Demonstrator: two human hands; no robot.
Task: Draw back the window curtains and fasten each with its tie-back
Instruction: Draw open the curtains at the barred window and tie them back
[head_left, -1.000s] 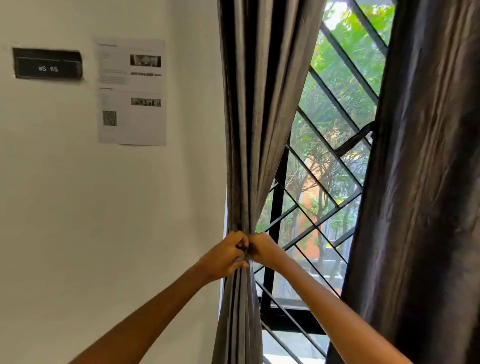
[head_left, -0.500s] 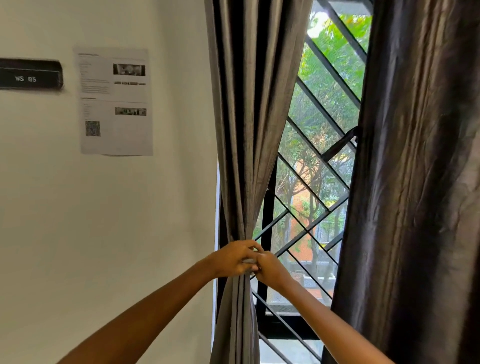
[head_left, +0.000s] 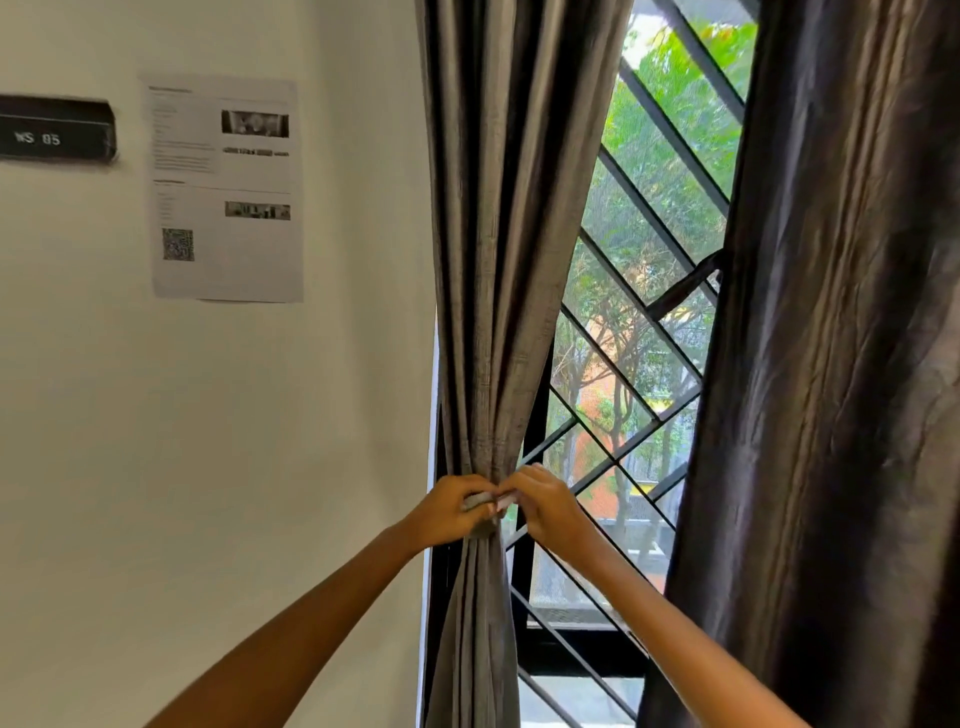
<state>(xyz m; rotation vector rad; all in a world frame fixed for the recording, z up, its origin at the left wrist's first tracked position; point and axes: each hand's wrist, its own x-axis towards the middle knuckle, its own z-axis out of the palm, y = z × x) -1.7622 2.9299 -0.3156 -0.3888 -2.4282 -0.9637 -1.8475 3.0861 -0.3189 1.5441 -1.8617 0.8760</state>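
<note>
The grey left curtain (head_left: 506, 249) hangs gathered into a narrow bundle beside the wall. A grey tie-back band (head_left: 480, 501) wraps its waist. My left hand (head_left: 449, 512) grips the band and the bundle from the left. My right hand (head_left: 545, 506) pinches the band's pale end from the right, fingertips meeting the left hand. The dark right curtain (head_left: 841, 364) hangs loose at the right, with a dark tie-back strap (head_left: 685, 286) stretching from its edge to the window grille.
The window (head_left: 644, 270) has a black diagonal metal grille, with trees and an orange building outside. A printed sheet (head_left: 226, 189) and a black label plate (head_left: 54, 130) are fixed to the white wall on the left.
My hands have shifted slightly on the band: the right hand now sits higher, pinching the pale end at the front of the bundle. The view has moved a little to the right.
</note>
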